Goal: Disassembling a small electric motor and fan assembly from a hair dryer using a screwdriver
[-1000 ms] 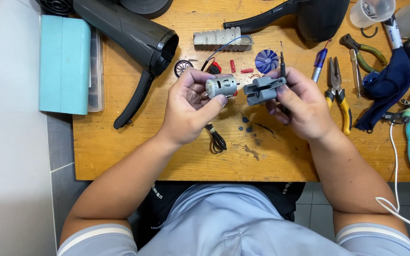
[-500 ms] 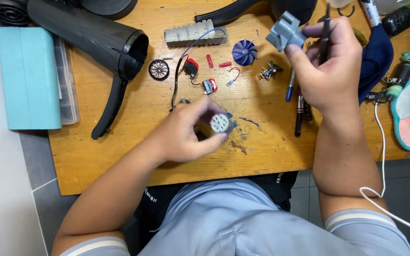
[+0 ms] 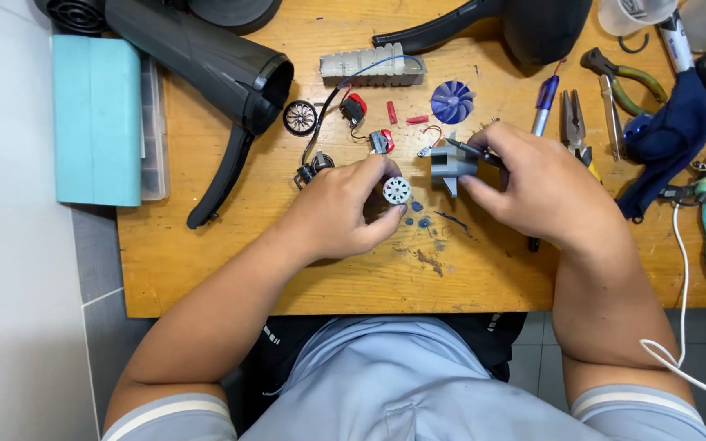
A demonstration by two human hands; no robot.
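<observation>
My left hand [image 3: 345, 208] grips a small silver motor [image 3: 396, 190] above the wooden table [image 3: 230, 269], its vented round end facing up. My right hand [image 3: 537, 192] holds a grey plastic motor housing [image 3: 449, 167] a short way to the right of the motor, together with a thin dark screwdriver [image 3: 469, 149] that lies across the fingers. The two parts are apart, about a finger's width. A blue fan impeller [image 3: 453, 101] lies on the table behind them. Small red switches with wires [image 3: 369, 122] lie behind my left hand.
A black hair dryer shell [image 3: 214, 65] lies at the back left beside a teal box [image 3: 96, 118]. A grey heating element [image 3: 369, 65], a blue pen [image 3: 544, 102], pliers [image 3: 575, 122] and a dark blue cloth [image 3: 663, 139] lie at the back and right. A white cable [image 3: 684, 269] hangs off the right edge.
My right hand has come down from the back of the table with the grey housing and now holds it close beside the motor. My left hand has stayed near the middle with the motor.
</observation>
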